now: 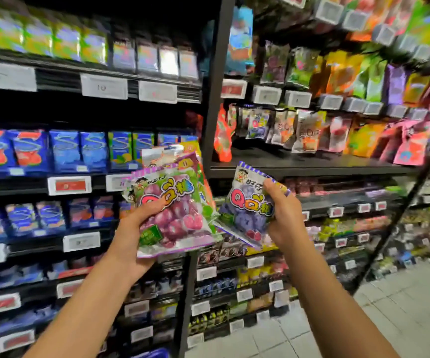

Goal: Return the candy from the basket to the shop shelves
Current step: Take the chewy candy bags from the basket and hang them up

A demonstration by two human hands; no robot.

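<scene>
Your left hand is clutching a stack of grape gummy bags and your right hand one blueberry bag before the shelves; probably light, crinkly, slippery, so pinch the edges.

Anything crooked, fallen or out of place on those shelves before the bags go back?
One thing: a red-orange bag at the left end of the middle right-hand shelf leans askew against the upright post. Elsewhere nothing looks spilled or torn, though blur hides detail.
</scene>
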